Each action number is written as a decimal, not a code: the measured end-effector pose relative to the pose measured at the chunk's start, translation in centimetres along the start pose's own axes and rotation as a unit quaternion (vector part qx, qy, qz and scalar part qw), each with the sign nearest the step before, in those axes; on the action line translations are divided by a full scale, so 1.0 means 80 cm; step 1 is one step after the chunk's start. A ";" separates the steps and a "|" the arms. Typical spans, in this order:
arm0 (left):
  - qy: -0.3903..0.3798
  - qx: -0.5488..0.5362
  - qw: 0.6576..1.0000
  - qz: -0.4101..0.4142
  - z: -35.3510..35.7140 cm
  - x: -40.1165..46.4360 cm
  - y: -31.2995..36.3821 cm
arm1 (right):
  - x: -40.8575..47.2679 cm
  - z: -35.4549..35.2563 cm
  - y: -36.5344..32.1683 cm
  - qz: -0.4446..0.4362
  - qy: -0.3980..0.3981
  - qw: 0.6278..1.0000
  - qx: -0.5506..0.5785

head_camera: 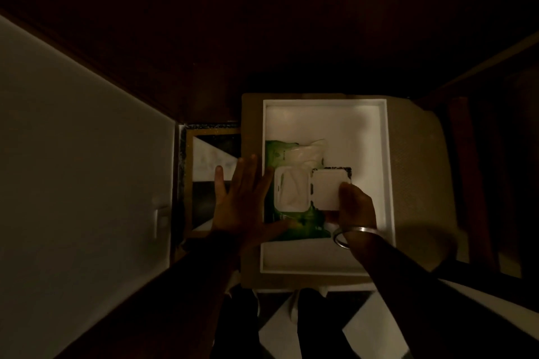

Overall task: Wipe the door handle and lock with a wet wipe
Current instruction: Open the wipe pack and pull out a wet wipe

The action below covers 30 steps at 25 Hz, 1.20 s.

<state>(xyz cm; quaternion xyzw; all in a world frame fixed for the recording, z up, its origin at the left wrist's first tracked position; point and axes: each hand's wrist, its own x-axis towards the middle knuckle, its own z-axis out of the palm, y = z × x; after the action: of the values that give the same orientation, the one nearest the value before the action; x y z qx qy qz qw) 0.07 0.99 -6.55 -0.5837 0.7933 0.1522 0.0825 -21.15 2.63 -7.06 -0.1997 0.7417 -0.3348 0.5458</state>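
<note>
In the dim room I see a white tray [386, 172]; my left hand [242, 201] lies flat and spread on the green wet wipe pack [294, 227], my right hand [357, 207] pinches its open lid [328, 192].

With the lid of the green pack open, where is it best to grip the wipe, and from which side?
Probably pinch the raised white wipe in the green wet-wipe pack's opening, coming from above: the white flip lid is folded right, so that fold lies exposed.
</note>
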 end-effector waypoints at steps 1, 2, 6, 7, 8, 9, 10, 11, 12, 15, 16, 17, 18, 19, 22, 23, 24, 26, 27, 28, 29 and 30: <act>0.019 -0.009 1.000 0.003 -0.007 0.005 0.008 | -0.001 0.000 0.002 -0.007 -0.002 1.000 -0.001; 0.036 -0.013 0.999 0.004 -0.014 0.013 0.018 | -0.002 -0.001 0.004 -0.015 -0.001 1.000 -0.010; 0.063 -0.015 0.997 -0.033 -0.023 0.044 0.054 | -0.003 -0.009 0.000 -0.038 -0.010 0.998 -0.058; 0.057 -0.017 0.996 -0.060 -0.020 0.043 0.058 | -0.003 -0.010 -0.001 -0.047 -0.014 0.996 -0.069; 0.049 -0.019 0.994 -0.091 -0.016 0.041 0.059 | -0.004 -0.010 -0.005 -0.055 -0.017 0.995 -0.080; 0.039 -0.022 0.992 -0.120 -0.012 0.036 0.060 | -0.007 -0.010 -0.008 -0.063 -0.017 0.994 -0.090; 0.028 -0.021 0.989 -0.141 -0.011 0.031 0.062 | -0.011 -0.009 -0.009 -0.073 -0.015 0.992 -0.099; 0.021 -0.023 0.988 -0.154 -0.013 0.026 0.066 | -0.015 -0.007 -0.010 -0.088 -0.010 0.990 -0.112; 0.023 -0.035 0.986 -0.160 -0.017 0.023 0.068 | -0.021 -0.005 -0.012 -0.112 -0.005 0.984 -0.136; 0.099 -0.199 0.950 -0.221 -0.043 0.015 0.058 | -0.044 0.007 -0.020 -0.257 -0.011 0.933 -0.253; 0.111 -0.270 0.925 -0.243 -0.055 0.010 0.047 | -0.048 0.015 -0.024 -0.321 -0.038 0.887 -0.330; 0.112 -0.333 0.902 -0.251 -0.061 0.006 0.036 | -0.050 0.023 -0.023 -0.357 -0.069 0.829 -0.424; 0.101 -0.389 0.881 -0.249 -0.064 0.003 0.025 | -0.052 0.032 -0.020 -0.365 -0.091 0.771 -0.513; 0.092 -0.439 0.860 -0.243 -0.069 -0.002 0.014 | -0.055 0.041 -0.017 -0.346 -0.100 0.730 -0.581; 0.076 -0.598 0.761 -0.239 -0.085 -0.013 -0.003 | -0.063 0.061 -0.023 -0.260 -0.112 0.655 -0.700; 0.070 -0.625 0.740 -0.241 -0.090 -0.014 -0.007 | -0.064 0.067 -0.032 -0.243 -0.115 0.625 -0.733; 0.058 -0.633 0.731 -0.248 -0.098 -0.015 -0.009 | -0.064 0.074 -0.046 -0.230 -0.125 0.604 -0.753; 0.050 -0.619 0.739 -0.261 -0.118 -0.016 -0.010 | -0.072 0.082 -0.095 -0.192 -0.160 0.733 -0.633; 0.056 -0.603 0.753 -0.258 -0.135 -0.019 -0.009 | -0.083 0.084 -0.122 -0.164 -0.190 0.839 -0.483; 0.063 -0.598 0.760 -0.248 -0.154 -0.022 -0.004 | -0.095 0.082 -0.144 -0.140 -0.222 0.911 -0.317; 0.068 -0.610 0.756 -0.228 -0.185 -0.028 0.002 | -0.116 0.076 -0.177 -0.149 -0.235 0.941 -0.193; 0.063 -0.631 0.746 -0.202 -0.213 -0.031 0.009 | -0.133 0.068 -0.206 -0.155 -0.237 0.950 -0.128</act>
<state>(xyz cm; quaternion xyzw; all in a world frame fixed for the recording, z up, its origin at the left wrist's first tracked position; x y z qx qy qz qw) 0.94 -2.36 10.33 -0.6576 0.3833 0.5608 -0.3257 -13.69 -3.34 10.92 -0.4540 0.5876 -0.2604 0.6171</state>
